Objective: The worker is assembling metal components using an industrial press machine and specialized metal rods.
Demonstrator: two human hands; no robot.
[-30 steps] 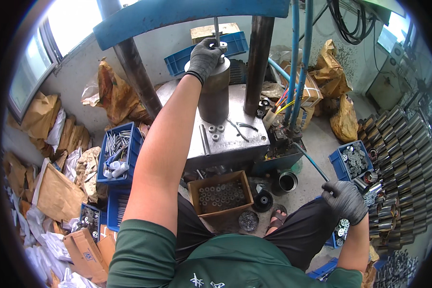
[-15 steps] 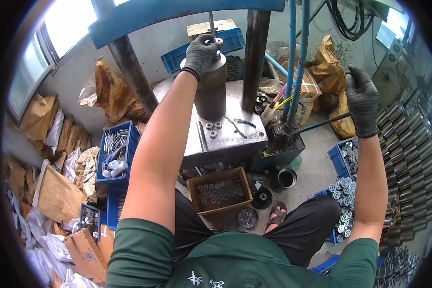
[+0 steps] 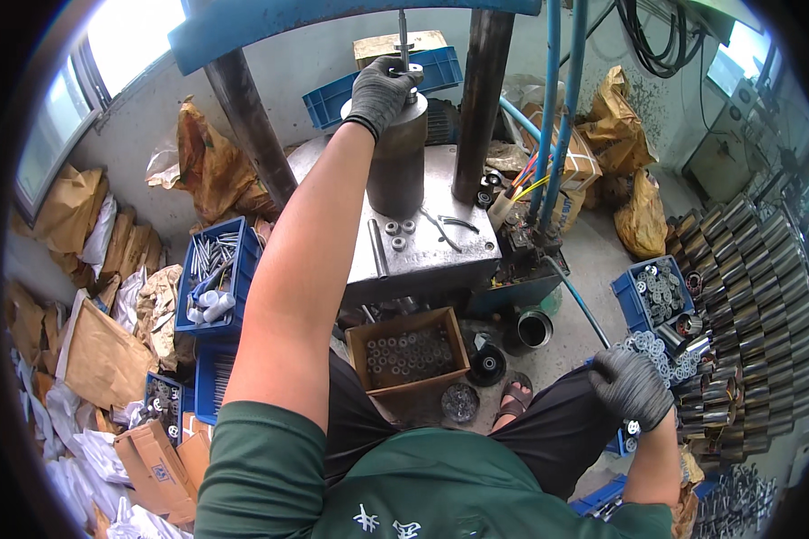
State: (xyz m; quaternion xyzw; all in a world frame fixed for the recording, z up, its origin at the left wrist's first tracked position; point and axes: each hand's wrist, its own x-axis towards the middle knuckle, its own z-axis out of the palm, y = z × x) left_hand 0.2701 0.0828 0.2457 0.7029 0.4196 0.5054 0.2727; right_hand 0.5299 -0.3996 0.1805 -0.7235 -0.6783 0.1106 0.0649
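My left hand (image 3: 377,95), in a dark grey glove, reaches to the top of a thick steel cylinder (image 3: 396,175) that stands on a metal block table (image 3: 324,260). Its fingers close on a small metal part (image 3: 414,69), right beside a thin vertical rod (image 3: 404,27); the fingers partly cover the part. Low on the right, my gloved right hand (image 3: 632,386) is closed at the end of a long lever (image 3: 580,304), above my knee. That lever slopes down from the press's valve unit. Near the cylinder's foot lie small metal rings (image 3: 399,235), a steel bar (image 3: 378,249) and dark pliers (image 3: 448,229).
A blue crossbeam (image 3: 333,27) and two dark columns (image 3: 484,108) frame the cylinder. Below the table stands a box of rings (image 3: 409,357). Blue bins of parts (image 3: 214,278) are on the left, another bin (image 3: 652,292) and stacked metal tubes (image 3: 755,305) on the right.
My right hand has swung down from shoulder height to beside my knee, and the lever has tilted from slightly upward to downward. My left hand stays at the cylinder top.
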